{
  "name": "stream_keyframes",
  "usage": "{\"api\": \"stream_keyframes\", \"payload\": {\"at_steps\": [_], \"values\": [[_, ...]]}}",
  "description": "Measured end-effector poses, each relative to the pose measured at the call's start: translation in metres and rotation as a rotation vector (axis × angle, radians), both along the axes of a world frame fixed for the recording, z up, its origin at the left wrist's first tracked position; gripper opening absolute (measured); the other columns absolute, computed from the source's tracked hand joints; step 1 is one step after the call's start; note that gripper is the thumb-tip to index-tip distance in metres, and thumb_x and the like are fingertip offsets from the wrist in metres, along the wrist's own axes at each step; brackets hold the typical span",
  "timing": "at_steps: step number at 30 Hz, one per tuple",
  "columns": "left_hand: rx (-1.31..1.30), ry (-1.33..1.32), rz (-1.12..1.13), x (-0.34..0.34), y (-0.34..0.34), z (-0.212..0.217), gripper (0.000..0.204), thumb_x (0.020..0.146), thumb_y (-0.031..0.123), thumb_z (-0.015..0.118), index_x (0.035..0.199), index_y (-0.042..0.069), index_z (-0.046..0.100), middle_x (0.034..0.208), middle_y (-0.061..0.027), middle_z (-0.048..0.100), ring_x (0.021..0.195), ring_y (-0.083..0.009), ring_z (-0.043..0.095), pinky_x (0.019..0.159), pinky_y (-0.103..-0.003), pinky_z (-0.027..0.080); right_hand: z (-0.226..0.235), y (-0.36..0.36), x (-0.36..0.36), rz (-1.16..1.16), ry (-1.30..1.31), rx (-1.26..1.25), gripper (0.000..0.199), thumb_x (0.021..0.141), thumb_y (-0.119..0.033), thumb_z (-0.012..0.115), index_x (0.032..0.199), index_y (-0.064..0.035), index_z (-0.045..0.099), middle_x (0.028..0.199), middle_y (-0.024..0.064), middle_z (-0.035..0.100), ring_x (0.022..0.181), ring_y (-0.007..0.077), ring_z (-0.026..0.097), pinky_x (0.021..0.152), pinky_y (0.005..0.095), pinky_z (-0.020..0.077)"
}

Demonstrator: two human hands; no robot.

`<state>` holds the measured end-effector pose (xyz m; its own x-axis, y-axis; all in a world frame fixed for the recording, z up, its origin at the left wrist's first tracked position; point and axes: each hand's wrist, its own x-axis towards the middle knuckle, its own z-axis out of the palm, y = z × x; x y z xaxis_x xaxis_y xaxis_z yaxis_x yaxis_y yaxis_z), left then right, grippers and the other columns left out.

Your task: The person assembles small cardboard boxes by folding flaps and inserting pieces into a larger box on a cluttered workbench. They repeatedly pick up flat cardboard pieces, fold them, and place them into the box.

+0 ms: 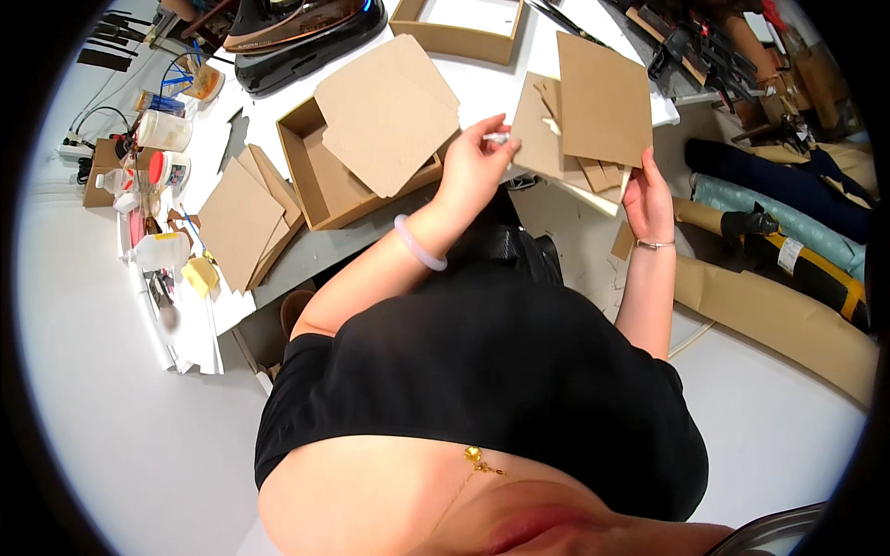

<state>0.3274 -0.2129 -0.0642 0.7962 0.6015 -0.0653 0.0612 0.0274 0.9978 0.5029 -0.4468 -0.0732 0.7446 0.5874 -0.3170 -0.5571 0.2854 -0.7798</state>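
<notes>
My right hand grips a small stack of brown boards by its lower right edge, thumb in front of the top rectangular board. Behind that board lie another board, some narrow cardboard strips and a pale sheet. My left hand is at the stack's left edge, fingers pinched together around something small and whitish that I cannot make out. To its left, a cut-cornered cardboard sheet rests across an open brown cardboard tray, hiding part of the inside.
A second cardboard tray and a black iron-like appliance stand at the back of the white table. Leaning boards and several jars, including a red-lidded tub, occupy the left. Fabric rolls lie at right; clamps sit behind.
</notes>
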Motion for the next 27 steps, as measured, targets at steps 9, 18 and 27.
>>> {"api": "stream_keyframes", "payload": {"at_steps": [9, 18, 27], "values": [[-0.355, 0.081, -0.060, -0.005, -0.007, 0.018, 0.050, 0.092, 0.014, 0.071, 0.136, -0.003, 0.056, 0.097, 0.0005, 0.060, 0.077, -0.0055, 0.051, 0.065, -0.021, 0.043, 0.008, 0.007, 0.020, 0.034, -0.027, 0.013, 0.044, 0.107, -0.032, 0.048, 0.138, -0.0007, 0.051, 0.130, 0.0098, 0.061, 0.118, 0.0194, 0.059, 0.098, 0.0340, 0.0501], [-0.416, 0.049, 0.006, -0.010, -0.010, 0.017, 0.045, 0.094, 0.016, 0.069, 0.132, -0.003, 0.056, 0.097, 0.0008, 0.059, 0.076, -0.0068, 0.053, 0.067, -0.023, 0.045, 0.012, 0.025, 0.012, -0.128, -0.037, 0.022, 0.044, 0.105, -0.030, 0.053, 0.136, 0.0012, 0.052, 0.130, 0.0112, 0.060, 0.118, 0.0210, 0.058, 0.101, 0.0345, 0.0483], [-0.455, 0.014, -0.028, -0.013, -0.014, 0.009, 0.035, 0.099, 0.016, 0.059, 0.128, -0.003, 0.049, 0.105, -0.0059, 0.068, 0.083, -0.0116, 0.063, 0.070, -0.028, 0.052, -0.002, 0.036, 0.002, -0.280, -0.102, 0.037, 0.044, 0.105, -0.030, 0.054, 0.134, 0.0022, 0.052, 0.135, 0.0089, 0.058, 0.125, 0.0198, 0.052, 0.109, 0.0343, 0.0392]]}}
